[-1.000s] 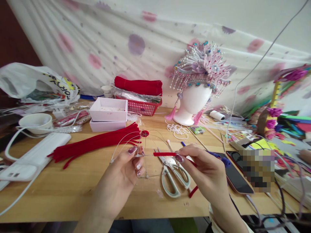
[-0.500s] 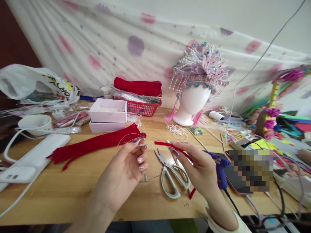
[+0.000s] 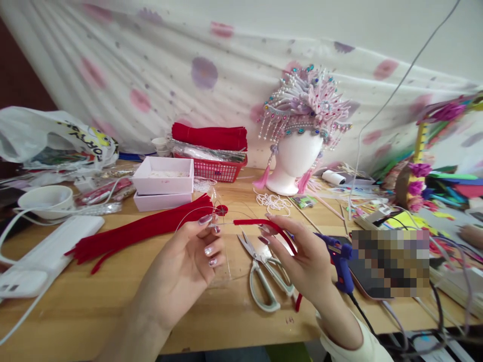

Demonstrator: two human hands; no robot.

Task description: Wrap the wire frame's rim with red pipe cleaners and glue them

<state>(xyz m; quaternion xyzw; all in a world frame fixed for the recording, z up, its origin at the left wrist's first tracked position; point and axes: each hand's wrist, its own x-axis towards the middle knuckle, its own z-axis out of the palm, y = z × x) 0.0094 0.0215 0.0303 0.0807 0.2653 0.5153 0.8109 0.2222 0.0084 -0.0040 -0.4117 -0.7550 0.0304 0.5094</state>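
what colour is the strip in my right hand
The strip in your right hand is red; it shows best in the head view.

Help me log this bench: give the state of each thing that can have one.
Left hand: pinching wire frame
Right hand: holding curved red strip
Scissors: slightly open, lying unheld
Glue gun: unheld, cable attached
Upper white box: uncovered
Headdress: on mannequin head
Phone: visible screen dark

Left hand (image 3: pixel 190 256): slim, long glossy mauve-pink nails (image 3: pixel 209 250) with silvery glitter; forearm bare down to the frame edge. Right hand (image 3: pixel 304 251): matching dark-pink shiny nail (image 3: pixel 264 240) on thumb. Loose, creased off-white cloth sleeve (image 3: pixel 364 343) on right forearm, at the brown wooden table's (image 3: pixel 196 322) near edge, ending short of the wrist, which is bare.
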